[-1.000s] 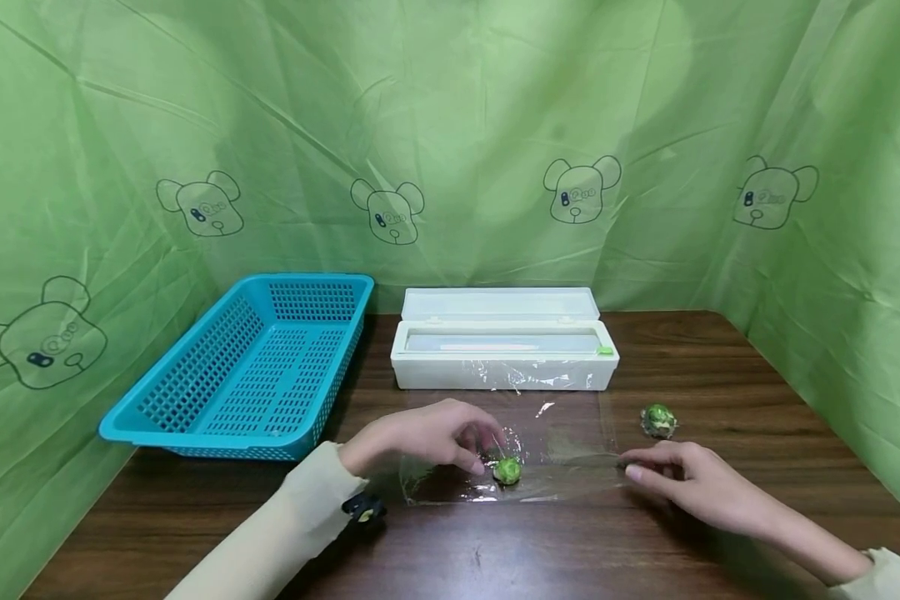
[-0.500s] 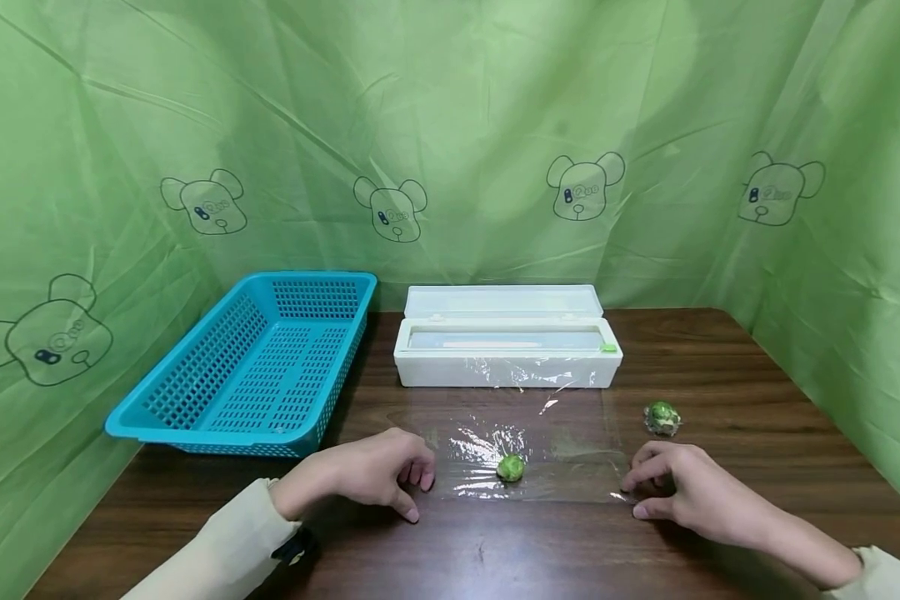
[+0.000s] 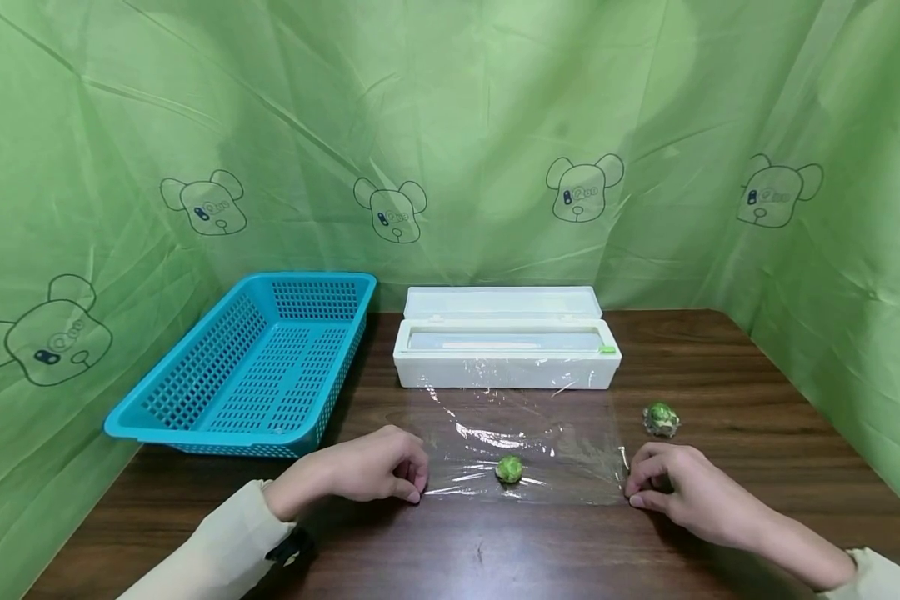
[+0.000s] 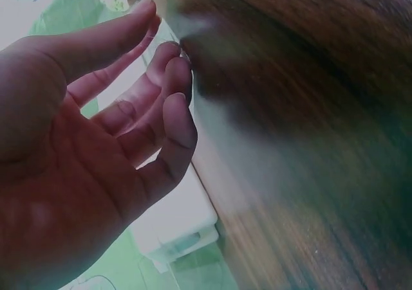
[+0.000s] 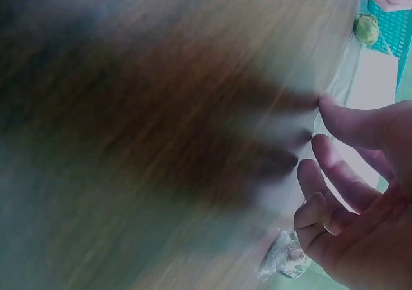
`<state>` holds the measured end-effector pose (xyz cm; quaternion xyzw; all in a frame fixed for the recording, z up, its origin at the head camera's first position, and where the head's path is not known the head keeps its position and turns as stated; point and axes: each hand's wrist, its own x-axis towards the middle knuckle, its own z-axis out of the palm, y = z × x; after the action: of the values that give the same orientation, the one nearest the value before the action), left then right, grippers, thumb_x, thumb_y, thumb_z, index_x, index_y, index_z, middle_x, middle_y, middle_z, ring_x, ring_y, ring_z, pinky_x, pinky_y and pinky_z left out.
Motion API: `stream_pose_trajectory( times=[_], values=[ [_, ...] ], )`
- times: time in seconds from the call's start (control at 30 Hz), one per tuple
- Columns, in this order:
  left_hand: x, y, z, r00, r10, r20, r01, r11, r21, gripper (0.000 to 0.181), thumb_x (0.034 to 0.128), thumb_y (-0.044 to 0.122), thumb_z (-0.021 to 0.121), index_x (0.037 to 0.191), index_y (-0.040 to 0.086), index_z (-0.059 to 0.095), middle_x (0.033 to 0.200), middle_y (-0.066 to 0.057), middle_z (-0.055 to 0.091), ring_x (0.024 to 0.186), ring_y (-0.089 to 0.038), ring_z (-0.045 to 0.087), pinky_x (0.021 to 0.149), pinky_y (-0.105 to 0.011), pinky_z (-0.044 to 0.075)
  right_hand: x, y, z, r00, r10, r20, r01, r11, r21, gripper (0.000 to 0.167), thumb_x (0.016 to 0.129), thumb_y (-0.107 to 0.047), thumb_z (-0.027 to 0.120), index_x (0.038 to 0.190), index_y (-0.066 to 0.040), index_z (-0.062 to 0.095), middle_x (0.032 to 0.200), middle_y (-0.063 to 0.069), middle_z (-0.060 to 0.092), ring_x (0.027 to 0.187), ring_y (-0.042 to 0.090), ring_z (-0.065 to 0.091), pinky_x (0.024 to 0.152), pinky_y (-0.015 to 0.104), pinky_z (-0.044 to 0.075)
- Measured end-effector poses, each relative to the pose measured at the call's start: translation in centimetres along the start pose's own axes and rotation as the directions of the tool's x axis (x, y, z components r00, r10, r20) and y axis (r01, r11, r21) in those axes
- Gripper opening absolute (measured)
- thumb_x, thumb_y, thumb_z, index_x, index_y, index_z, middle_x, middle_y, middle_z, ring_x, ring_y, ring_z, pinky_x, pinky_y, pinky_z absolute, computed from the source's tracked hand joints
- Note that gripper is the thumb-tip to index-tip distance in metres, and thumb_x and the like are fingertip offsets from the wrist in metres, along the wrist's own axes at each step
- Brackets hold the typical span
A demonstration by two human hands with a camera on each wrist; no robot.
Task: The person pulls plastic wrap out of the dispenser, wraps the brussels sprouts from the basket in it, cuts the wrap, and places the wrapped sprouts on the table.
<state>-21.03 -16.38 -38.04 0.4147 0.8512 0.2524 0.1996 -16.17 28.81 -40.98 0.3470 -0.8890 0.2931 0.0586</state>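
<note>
A sheet of cling film point(image 3: 570, 442) runs from the front of its white dispenser box point(image 3: 506, 372) toward me over the table. A Brussels sprout point(image 3: 508, 469) sits on the film near its front edge. My left hand point(image 3: 371, 468) pinches the film's front left corner between thumb and index finger; in the left wrist view this hand point(image 4: 96, 123) has its other fingers loosely curled. At the front right corner my right hand point(image 3: 693, 492) pinches the film. Behind the right hand lies a second Brussels sprout point(image 3: 661, 419), wrapped in film, also partly visible in the right wrist view.
A blue plastic basket point(image 3: 195, 435) stands at the left of the dark wooden table point(image 3: 480, 558). The dispenser's lid point(image 3: 502, 302) is raised, with a small green slider point(image 3: 607, 350) at the right end. Green sheeting point(image 3: 480, 125) encloses the back and sides.
My left hand has moved left, away from the sprout, to the film's left corner. My right hand has shifted slightly toward me at the right corner. The film lies more taut.
</note>
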Motion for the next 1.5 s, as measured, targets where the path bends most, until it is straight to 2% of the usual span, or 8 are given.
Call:
stream_pose_trajectory(
  times=[0.2,0.43,0.67,0.77,0.9,1.13,1.3,1.5],
  values=[
    [-0.3,0.2,-0.3,1.000,-0.006,-0.024,0.006,1.000,-0.028,0.019,0.0916,0.006,0.082,0.082,0.020,0.073,0.074,0.015,0.061,0.069,0.000,0.053,0.066,-0.023,0.049,0.0,-0.3,-0.2,0.999,0.038,-0.006,-0.038,0.999,0.028,0.031,0.082,-0.002,0.088,0.085,-0.029,0.074,0.091,-0.018,0.065,0.082,0.004,0.061,0.069,0.025,0.051],
    [-0.5,-0.1,-0.6,0.997,0.008,-0.079,-0.010,1.000,-0.021,0.018,0.0919,0.008,0.082,0.083,0.022,0.074,0.075,0.017,0.062,0.072,0.000,0.054,0.069,-0.024,0.050,0.4,-0.3,-1.0,0.996,0.090,0.014,-0.091,0.995,0.045,0.026,0.085,-0.007,0.087,0.085,-0.029,0.072,0.089,-0.020,0.067,0.080,0.001,0.060,0.069,0.027,0.050],
    [-0.5,-0.8,-0.6,0.991,-0.044,-0.130,0.034,0.997,-0.075,0.019,0.0931,0.009,0.081,0.082,0.021,0.073,0.074,0.015,0.062,0.072,-0.003,0.054,0.068,-0.026,0.050,0.8,0.0,-1.4,0.984,0.171,0.054,-0.176,0.978,0.114,0.017,0.089,-0.009,0.084,0.088,-0.023,0.075,0.083,-0.017,0.066,0.076,0.003,0.058,0.066,0.025,0.048],
    [-0.4,-1.0,-0.6,0.986,-0.077,-0.148,0.064,0.994,-0.086,0.019,0.0942,0.008,0.080,0.081,0.021,0.072,0.072,0.013,0.062,0.070,-0.005,0.055,0.065,-0.026,0.049,1.0,0.3,-1.4,0.976,0.204,0.077,-0.213,0.969,0.128,0.014,0.091,-0.010,0.083,0.089,-0.022,0.075,0.084,-0.017,0.066,0.077,0.002,0.058,0.067,0.025,0.049],
    [-0.3,-1.2,-0.6,0.978,-0.112,-0.174,0.096,0.991,-0.097,0.021,0.0956,0.007,0.078,0.081,0.020,0.072,0.069,0.009,0.062,0.067,-0.009,0.055,0.061,-0.026,0.048,1.3,0.6,-1.4,0.973,0.211,0.097,-0.224,0.963,0.149,0.011,0.093,-0.010,0.080,0.091,-0.019,0.075,0.086,-0.014,0.066,0.079,0.002,0.058,0.067,0.026,0.049],
    [0.0,-1.3,-0.4,0.962,-0.122,-0.246,0.100,0.990,-0.100,0.020,0.0956,0.003,0.076,0.082,0.016,0.072,0.069,0.007,0.063,0.066,-0.009,0.057,0.062,-0.026,0.049,1.7,0.9,-1.5,0.964,0.242,0.113,-0.256,0.957,0.139,0.009,0.096,-0.015,0.079,0.091,-0.021,0.074,0.083,-0.014,0.064,0.079,0.003,0.057,0.068,0.026,0.049],
    [0.2,-1.3,-0.2,0.950,-0.141,-0.279,0.122,0.989,-0.084,0.019,0.0954,0.002,0.076,0.081,0.015,0.073,0.068,0.005,0.062,0.065,-0.008,0.057,0.062,-0.027,0.049,2.0,1.2,-1.3,0.957,0.259,0.132,-0.276,0.952,0.132,0.008,0.096,-0.015,0.079,0.092,-0.020,0.074,0.085,-0.012,0.065,0.082,0.003,0.058,0.071,0.026,0.049],
    [0.4,-1.2,-0.2,0.937,-0.158,-0.310,0.150,0.987,-0.050,0.018,0.0945,0.002,0.076,0.082,0.015,0.073,0.070,0.007,0.063,0.070,-0.008,0.057,0.068,-0.028,0.049,2.4,1.7,-1.2,0.957,0.257,0.131,-0.274,0.953,0.128,0.008,0.096,-0.014,0.078,0.092,-0.019,0.075,0.086,-0.013,0.068,0.084,0.003,0.059,0.075,0.026,0.050]
  ],
)
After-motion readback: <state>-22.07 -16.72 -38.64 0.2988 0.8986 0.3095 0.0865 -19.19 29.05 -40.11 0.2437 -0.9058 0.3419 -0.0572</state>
